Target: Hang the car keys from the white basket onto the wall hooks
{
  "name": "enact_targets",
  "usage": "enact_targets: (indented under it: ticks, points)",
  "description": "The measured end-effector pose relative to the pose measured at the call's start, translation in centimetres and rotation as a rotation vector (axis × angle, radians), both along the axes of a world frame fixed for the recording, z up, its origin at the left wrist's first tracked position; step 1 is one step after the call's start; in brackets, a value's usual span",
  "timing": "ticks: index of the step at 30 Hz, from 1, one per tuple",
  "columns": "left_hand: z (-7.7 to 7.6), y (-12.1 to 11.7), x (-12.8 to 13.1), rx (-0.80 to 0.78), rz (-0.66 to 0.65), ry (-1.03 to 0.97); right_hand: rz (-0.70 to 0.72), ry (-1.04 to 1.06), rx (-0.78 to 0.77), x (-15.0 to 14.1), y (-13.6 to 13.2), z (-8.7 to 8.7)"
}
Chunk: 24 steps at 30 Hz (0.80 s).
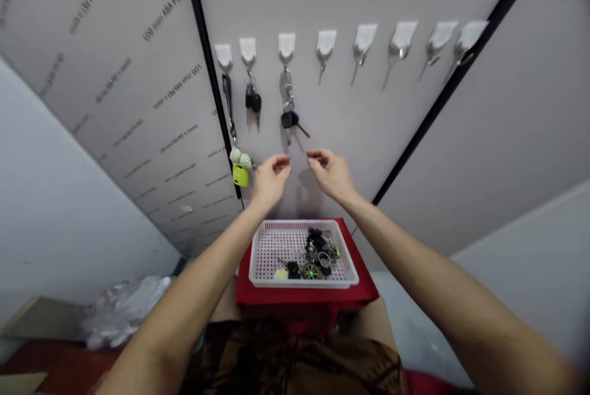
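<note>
Although both bare hands are raised in front of the pale wall panel (417, 137), neither one holds anything. The left hand (271, 181) and the right hand (332, 175) sit side by side, just apart, with their fingers (281, 164) curled loosely toward the thumbs, relaxed rather than clenched. Just above them hangs a key (289, 118) with a black head and a metal blade angled to the right. It dangles from a short chain on a white adhesive hook (286, 46), close to the fingers but not touching them.

That hook belongs to a row running across the panel to the right. Two hooks further left, a black key fob (252, 99) hangs from one, and a black strap (227, 100) from the other carries two pale knotted balls (240, 159) and a lime-green padlock (240, 175).

Below the hands, nearer the person, a white perforated plastic tray (299, 223) rests on a red cloth (354, 284). Inside lies a cluster of dark keys and metal key rings (318, 257), with a small pale yellow piece (281, 273) beside it. A crumpled plastic bag (124, 312) sits low on the left.
</note>
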<state>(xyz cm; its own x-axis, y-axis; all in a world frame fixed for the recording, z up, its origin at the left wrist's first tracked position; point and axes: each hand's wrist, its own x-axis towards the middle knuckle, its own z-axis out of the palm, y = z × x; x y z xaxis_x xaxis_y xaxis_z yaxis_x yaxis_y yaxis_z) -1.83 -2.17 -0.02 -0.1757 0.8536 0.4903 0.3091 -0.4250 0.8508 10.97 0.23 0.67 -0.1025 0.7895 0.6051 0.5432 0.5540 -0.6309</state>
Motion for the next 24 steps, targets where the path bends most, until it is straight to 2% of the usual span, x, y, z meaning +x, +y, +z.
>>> enact_targets:
  ticks: [3,5,7,9,12,18,21,24]
  points:
    - [-5.9,-2.2,0.7,-0.22,-0.089,0.134,0.031,-0.18,-0.162,2.3,-2.6,-5.8]
    - [-9.2,-3.2,1.0,-0.337,-0.131,0.249,0.036,-0.34,-0.249,3.5,-4.1,-8.9]
    - [-11.6,-4.0,1.1,-0.397,-0.184,0.333,0.05,-0.491,-0.269,4.4,-5.2,-11.1]
    - [-13.2,-4.5,1.0,-0.435,-0.252,0.372,0.076,-0.58,-0.235,4.8,-5.9,-12.4]
    - [-14.0,-5.1,0.4,-0.488,-0.357,0.416,0.081,-0.609,-0.181,5.0,-6.4,-13.1]
    - [-13.3,-5.9,-1.0,-0.454,-0.552,0.671,0.113,-0.721,-0.171,4.8,-6.6,-13.1]
    - [-13.3,-6.1,-1.4,-0.484,-0.552,0.726,0.117,-0.753,-0.17,4.7,-6.9,-12.9]
    - [-13.6,-5.9,-1.5,-0.523,-0.506,0.641,0.12,-0.767,-0.178,4.7,-7.0,-12.9]
